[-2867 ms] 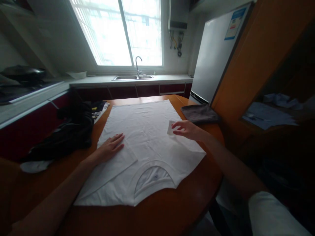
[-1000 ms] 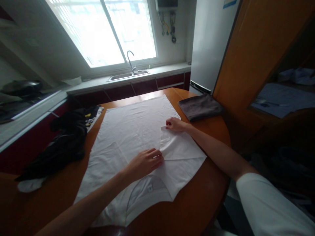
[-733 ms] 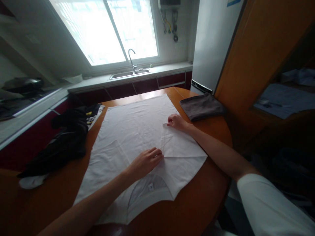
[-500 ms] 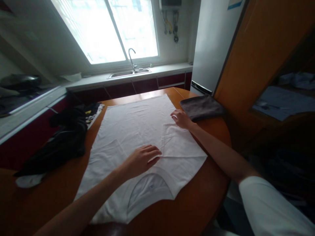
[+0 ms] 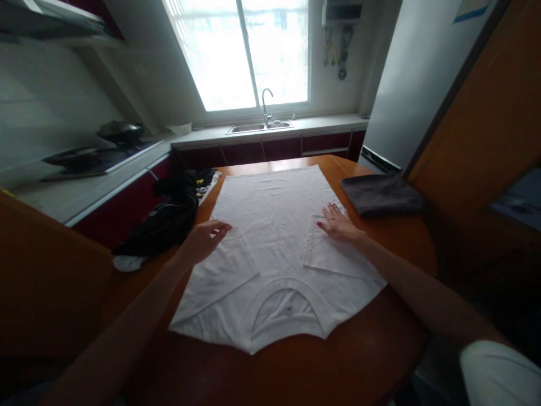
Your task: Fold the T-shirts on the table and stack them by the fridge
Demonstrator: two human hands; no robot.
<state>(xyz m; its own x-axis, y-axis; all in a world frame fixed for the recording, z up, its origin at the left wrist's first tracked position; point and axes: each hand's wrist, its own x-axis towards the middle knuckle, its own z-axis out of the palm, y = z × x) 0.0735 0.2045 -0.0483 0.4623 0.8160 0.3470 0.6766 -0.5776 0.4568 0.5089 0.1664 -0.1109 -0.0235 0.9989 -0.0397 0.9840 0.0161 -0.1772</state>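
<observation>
A white T-shirt point(image 5: 274, 220) is lying spread on the round-edged wooden bench point(image 5: 412, 239), its collar point(image 5: 281, 329) facing the person and its hem stretching toward the far edge; both sleeves are lying folded inward over the body of the shirt, and light creases are running across the middle.

The left hand point(image 5: 205, 239) is resting at the shirt's left side, just by the upper corner of the left sleeve point(image 5: 232, 256); its grip is looking narrow, thumb and fingertips drawing close together, though at this blur I cannot tell whether any cloth is sitting between them. The right hand point(image 5: 340, 226) is lying on the shirt over the outer part of the right sleeve point(image 5: 333, 254); its grip is standing wide, the fingers spreading and holding nothing.

A folded dark grey cloth point(image 5: 380, 194) is lying on the bench just beyond the right hand; a heap of black clothing point(image 5: 169, 217) is sitting to the left of the shirt; farther back, a tap point(image 5: 265, 113) is rising over a sink point(image 5: 247, 129) below the bright window point(image 5: 279, 56).
</observation>
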